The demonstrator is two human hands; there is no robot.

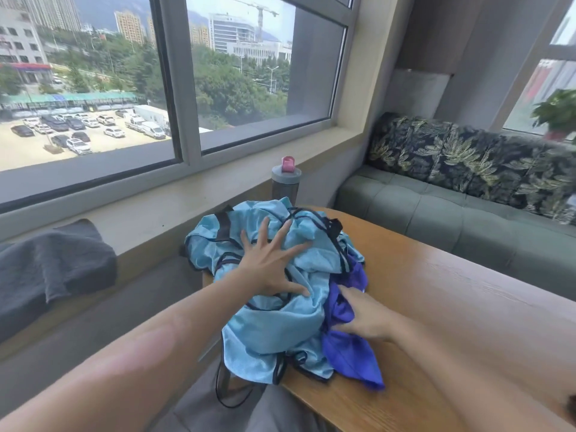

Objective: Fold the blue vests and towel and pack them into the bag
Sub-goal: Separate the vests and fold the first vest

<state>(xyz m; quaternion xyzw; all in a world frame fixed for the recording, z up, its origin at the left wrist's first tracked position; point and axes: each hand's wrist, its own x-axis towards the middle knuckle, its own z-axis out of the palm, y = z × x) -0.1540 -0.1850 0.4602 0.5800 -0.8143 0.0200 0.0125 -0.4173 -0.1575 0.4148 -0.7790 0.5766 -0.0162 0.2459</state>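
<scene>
- Light blue vests (pixel 265 322) lie crumpled in a heap at frame centre, on the wooden table's (pixel 452 307) near-left edge, partly overhanging it.
- Left hand (pixel 268 269) rests flat on top of the heap, fingers straight and spread, gripping nothing.
- Right hand (pixel 364 316) touches purple cloth (pixel 346 353) at the heap's right side; its fingertips are buried in the folds, so grip cannot be determined.
- Grey towel (pixel 53 263) lies at mid-left, well apart, cut off by the frame.

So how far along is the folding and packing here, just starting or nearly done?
Just starting. Nothing looks folded: the light blue mesh vests lie crumpled in a heap on the wooden table. The left hand presses flat on the heap; the right hand touches a purple cloth beside it. No bag is clearly visible, so all folding and packing remains.
</scene>
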